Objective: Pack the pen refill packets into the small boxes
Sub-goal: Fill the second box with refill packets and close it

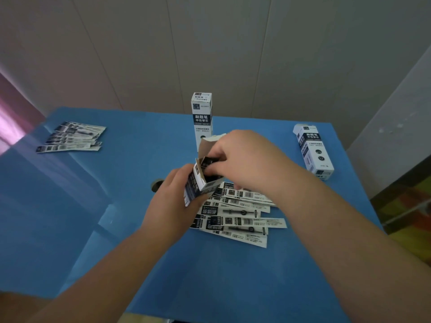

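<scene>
Left hand (pixel 170 201) grips the open box (pixel 200 183) upright; right hand (pixel 242 159) pinches packets (pixel 211 163) straight down its mouth.

left hand (pixel 171 201): fingers curled, gripping | right hand (pixel 242 159): fingers bent down, pinching | both forearms extended

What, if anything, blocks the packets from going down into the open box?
Nothing visible does. The left hand holds the open box with its flap folded back; the right hand pushes packets into its mouth. The inside is hidden.
</scene>
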The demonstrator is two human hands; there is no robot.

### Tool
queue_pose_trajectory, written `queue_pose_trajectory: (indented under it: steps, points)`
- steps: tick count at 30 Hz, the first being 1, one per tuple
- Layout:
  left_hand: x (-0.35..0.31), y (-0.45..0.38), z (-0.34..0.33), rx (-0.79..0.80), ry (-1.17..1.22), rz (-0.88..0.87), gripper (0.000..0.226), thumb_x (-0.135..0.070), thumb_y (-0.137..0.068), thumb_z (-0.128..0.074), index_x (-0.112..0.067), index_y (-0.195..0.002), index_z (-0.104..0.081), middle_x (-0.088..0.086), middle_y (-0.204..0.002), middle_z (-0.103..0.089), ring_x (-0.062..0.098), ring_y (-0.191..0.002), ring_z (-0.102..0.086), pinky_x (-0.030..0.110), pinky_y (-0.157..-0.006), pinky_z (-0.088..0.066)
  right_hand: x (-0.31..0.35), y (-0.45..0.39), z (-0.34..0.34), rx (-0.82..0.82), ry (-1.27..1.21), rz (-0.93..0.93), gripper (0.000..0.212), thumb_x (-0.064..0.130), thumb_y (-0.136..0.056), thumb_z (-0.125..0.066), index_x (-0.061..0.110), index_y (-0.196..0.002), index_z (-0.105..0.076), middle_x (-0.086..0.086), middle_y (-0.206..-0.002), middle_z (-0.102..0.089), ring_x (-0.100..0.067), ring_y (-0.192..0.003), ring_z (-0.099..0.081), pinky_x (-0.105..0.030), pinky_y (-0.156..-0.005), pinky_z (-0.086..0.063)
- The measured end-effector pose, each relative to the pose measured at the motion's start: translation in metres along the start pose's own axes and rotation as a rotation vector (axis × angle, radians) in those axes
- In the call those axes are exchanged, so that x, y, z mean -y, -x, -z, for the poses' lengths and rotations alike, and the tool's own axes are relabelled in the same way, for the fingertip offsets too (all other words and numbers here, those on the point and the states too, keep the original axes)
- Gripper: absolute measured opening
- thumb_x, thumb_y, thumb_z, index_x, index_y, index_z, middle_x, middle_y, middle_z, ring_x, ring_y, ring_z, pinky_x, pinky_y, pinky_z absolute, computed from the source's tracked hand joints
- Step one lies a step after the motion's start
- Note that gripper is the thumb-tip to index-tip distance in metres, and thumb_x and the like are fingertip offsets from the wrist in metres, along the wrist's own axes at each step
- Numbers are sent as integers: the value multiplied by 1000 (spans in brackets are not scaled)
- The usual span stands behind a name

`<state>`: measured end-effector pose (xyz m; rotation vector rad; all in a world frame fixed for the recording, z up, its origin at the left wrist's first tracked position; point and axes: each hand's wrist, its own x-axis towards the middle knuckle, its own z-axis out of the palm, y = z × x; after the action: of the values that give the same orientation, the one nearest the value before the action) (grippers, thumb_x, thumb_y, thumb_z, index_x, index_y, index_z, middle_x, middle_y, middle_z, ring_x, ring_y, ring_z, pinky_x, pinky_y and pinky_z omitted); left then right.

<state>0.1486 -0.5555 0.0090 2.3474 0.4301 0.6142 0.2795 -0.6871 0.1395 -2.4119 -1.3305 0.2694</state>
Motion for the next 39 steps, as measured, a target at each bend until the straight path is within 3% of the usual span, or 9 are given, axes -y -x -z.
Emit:
queue_pose_trajectory:
  steps: [3, 6, 10, 12, 14, 17, 24, 32, 39]
  points:
    - [2, -1, 1, -7, 18, 5, 55, -45, -80, -68, -46, -130, -44, -21, -119, -55, 1, -108, -56, 30, -88, -50, -2, 4, 0, -13, -50, 38, 15, 38, -91, -67, 34, -84, -80, 7, -61, -64, 16, -47, -52, -23, -48, -35]
    - [3, -1, -1, 3, 3, -4, 58, -42, -81, -70, -44, -133, -44, -21, -120, -55, -1, -108, -54, 25, -86, -48, -4, 5, -8, 38, -25, 40, 17, 40, -94, -63, 37, -90, -80, 9, -61, -62, 5, -47, -55, -23, -48, -35]
    - [2, -3, 0, 8, 13, 15, 56, -45, -82, -69, -51, -129, -40, -34, -116, -51, -5, -107, -54, 18, -82, -44, -34, 11, -16, -299, -430, -43, 19, 55, -89, -62, 43, -88, -76, 20, -81, -72, 10, -53, -56, -26, -56, -46]
    - [3, -3, 2, 3, 36, 28, 54, -52, -80, -65, -54, -127, -38, -41, -118, -47, -7, -109, -54, 16, -83, -43, -57, 11, -26, -401, -399, -145, 25, 54, -90, -64, 39, -107, -75, 24, -97, -73, 12, -63, -58, -27, -70, -48]
    - [3, -2, 3, 7, 56, 48, 55, -55, -78, -64, -56, -127, -38, -41, -120, -46, -5, -112, -55, 20, -87, -45, -78, 12, -41, -202, -184, -253, 36, 49, -92, -68, 32, -123, -70, 18, -116, -71, 2, -89, -64, -31, -85, -49]
    - [3, -2, 3, 9, 65, 62, 55, -50, -79, -66, -55, -127, -38, -35, -122, -48, -3, -112, -55, 27, -91, -48, -95, 14, -67, 102, 98, -288, 46, 46, -89, -72, 28, -131, -65, 7, -125, -66, -20, -113, -61, -36, -90, -50]
    - [3, -2, 4, 3, 84, 81, 54, -49, -80, -67, -54, -127, -40, -37, -120, -49, -3, -113, -55, 23, -92, -46, -97, 18, -105, 130, 300, -157, 10, 23, -95, -59, 16, -94, -66, 3, -95, -52, -22, -97, -58, -33, -68, -46]
    - [2, -1, 5, -12, 108, 113, 54, -61, -75, -60, -55, -126, -40, -33, -120, -51, -3, -114, -56, 25, -93, -47, -96, 15, -113, 71, 346, -139, 13, 9, -90, -58, 15, -86, -68, 1, -92, -53, -19, -92, -51, -30, -63, -37]
    - [4, 1, 6, -23, 112, 117, 52, -52, -77, -64, -72, -117, -36, -36, -120, -50, -4, -114, -55, 23, -93, -45, -92, 17, -104, 49, 345, -113, 14, 4, -89, -59, 14, -81, -64, -1, -85, -57, -22, -82, -57, -36, -63, -52]
